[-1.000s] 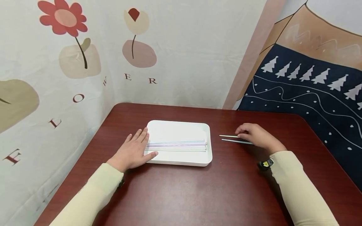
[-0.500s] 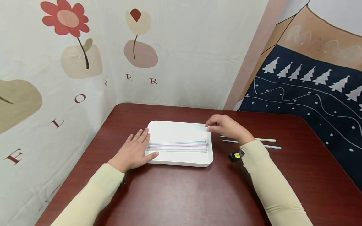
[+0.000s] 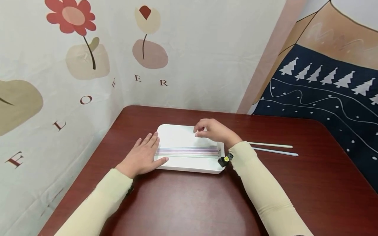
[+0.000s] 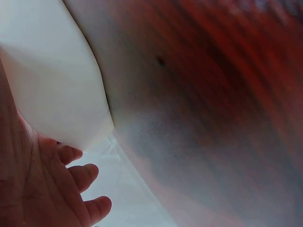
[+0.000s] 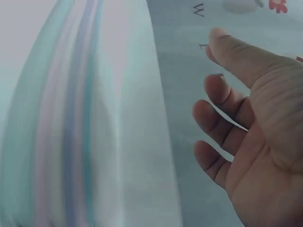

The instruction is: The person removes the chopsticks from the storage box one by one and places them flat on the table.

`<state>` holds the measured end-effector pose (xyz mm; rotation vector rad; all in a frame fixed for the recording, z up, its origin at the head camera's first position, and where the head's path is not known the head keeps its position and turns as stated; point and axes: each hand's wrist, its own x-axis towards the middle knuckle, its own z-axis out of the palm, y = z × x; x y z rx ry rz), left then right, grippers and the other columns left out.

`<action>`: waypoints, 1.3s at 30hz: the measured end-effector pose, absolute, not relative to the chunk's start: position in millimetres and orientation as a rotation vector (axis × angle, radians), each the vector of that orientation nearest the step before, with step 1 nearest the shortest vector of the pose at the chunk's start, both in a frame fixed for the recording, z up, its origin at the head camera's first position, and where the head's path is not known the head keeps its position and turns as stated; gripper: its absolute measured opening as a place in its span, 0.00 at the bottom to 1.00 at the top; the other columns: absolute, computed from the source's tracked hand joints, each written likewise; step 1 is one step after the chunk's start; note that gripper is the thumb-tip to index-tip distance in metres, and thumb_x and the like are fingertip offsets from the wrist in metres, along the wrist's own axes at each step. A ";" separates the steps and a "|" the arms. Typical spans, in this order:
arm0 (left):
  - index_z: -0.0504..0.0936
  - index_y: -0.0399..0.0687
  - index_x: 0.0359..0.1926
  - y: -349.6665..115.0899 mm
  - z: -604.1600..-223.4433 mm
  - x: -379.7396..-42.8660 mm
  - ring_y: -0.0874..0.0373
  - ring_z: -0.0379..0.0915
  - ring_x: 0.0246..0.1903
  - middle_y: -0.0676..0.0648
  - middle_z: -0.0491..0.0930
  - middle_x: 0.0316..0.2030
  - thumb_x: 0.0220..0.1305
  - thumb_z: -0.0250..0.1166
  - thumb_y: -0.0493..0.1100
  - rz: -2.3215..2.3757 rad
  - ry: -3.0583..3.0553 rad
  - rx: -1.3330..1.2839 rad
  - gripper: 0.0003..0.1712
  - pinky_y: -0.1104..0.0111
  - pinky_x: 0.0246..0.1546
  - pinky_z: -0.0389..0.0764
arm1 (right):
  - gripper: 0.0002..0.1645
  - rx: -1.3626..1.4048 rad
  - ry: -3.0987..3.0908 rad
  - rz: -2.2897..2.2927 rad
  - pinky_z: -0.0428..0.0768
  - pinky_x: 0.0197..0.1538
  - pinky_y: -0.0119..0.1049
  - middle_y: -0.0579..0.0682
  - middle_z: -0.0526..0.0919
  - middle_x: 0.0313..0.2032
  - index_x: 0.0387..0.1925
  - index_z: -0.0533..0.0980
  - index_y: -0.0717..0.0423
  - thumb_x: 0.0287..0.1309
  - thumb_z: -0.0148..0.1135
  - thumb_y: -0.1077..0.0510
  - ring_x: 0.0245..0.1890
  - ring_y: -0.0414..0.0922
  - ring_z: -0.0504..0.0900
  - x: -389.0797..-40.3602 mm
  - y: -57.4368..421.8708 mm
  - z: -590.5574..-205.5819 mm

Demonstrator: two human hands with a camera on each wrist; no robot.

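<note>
1. A shallow white rectangular tray with rounded corners [image 3: 177,134] is set on the dark red-brown wood-grain worktop [image 3: 183,200], long sides running left to right.
2. Slim, straight pastel sticks in purple, blue, pink and green [image 3: 189,152] are laid lengthwise in the tray, side by side, mostly in its nearer half. Right ends are placed close to the right wall. Exact count can't be read.
3. Left hand [image 3: 141,155] is laid over the tray's left end: fingers straight and slightly spread, thumb stretched out over the tray. Tray is touched by it, nothing is gripped.
4. Right hand [image 3: 215,131] is held above the far right part of the tray. Fingers are loosely bent, a clear gap is left between thumb and fingertips, nothing is held.
5. A thin pale green stick [image 3: 274,145] and a thin pale blue stick [image 3: 279,151] are laid on the worktop to the right of the tray, a gap between them, green one farther off. Their left ends are hidden by the right arm.
6. Light yellow-green sleeves [image 3: 265,186] are worn on both arms; a small black device with a yellow patch [image 3: 225,159] is strapped at the right wrist.
7. A white cloth printed with flowers and letters [image 3: 200,65] is hung behind.
</note>
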<state>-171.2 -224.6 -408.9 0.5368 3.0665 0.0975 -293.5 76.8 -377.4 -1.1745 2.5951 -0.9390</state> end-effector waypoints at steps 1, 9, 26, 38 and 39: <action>0.55 0.31 0.74 -224.0 -408.7 -171.8 0.38 0.43 0.74 0.36 0.46 0.77 0.66 0.45 0.76 0.099 3.065 0.538 0.57 0.41 0.70 0.49 | 0.06 -1.165 2.586 -0.946 0.78 0.45 0.38 0.39 0.81 0.40 0.41 0.85 0.50 0.62 0.68 0.55 0.40 0.41 0.77 -294.4 72.9 -380.4; 0.56 0.31 0.74 -223.5 -409.8 -174.1 0.37 0.44 0.74 0.36 0.46 0.76 0.66 0.46 0.76 0.087 3.063 0.532 0.57 0.40 0.69 0.49 | 0.05 -1.180 2.480 -0.949 0.76 0.49 0.35 0.41 0.81 0.40 0.40 0.84 0.50 0.62 0.69 0.57 0.42 0.39 0.77 -299.7 49.2 -406.4; 0.56 0.31 0.74 -224.2 -411.1 -175.4 0.37 0.44 0.74 0.36 0.46 0.76 0.66 0.45 0.76 0.071 3.069 0.537 0.57 0.40 0.69 0.50 | 0.03 -1.189 2.432 -0.848 0.74 0.39 0.31 0.43 0.78 0.31 0.35 0.83 0.51 0.63 0.66 0.62 0.33 0.38 0.74 -298.7 44.9 -417.6; 0.56 0.30 0.74 -223.9 -411.2 -178.0 0.36 0.44 0.74 0.35 0.46 0.76 0.66 0.45 0.76 0.062 3.060 0.536 0.57 0.40 0.69 0.50 | 0.04 -1.172 2.506 -0.724 0.73 0.41 0.31 0.42 0.77 0.31 0.35 0.82 0.48 0.65 0.65 0.60 0.34 0.38 0.73 -298.7 41.2 -419.4; 0.56 0.30 0.74 -223.6 -411.4 -178.1 0.36 0.44 0.74 0.35 0.46 0.76 0.66 0.45 0.76 0.061 3.058 0.536 0.57 0.40 0.69 0.50 | 0.04 -1.165 2.512 -0.720 0.73 0.41 0.32 0.42 0.77 0.31 0.35 0.82 0.47 0.65 0.65 0.60 0.34 0.38 0.73 -298.7 41.2 -420.0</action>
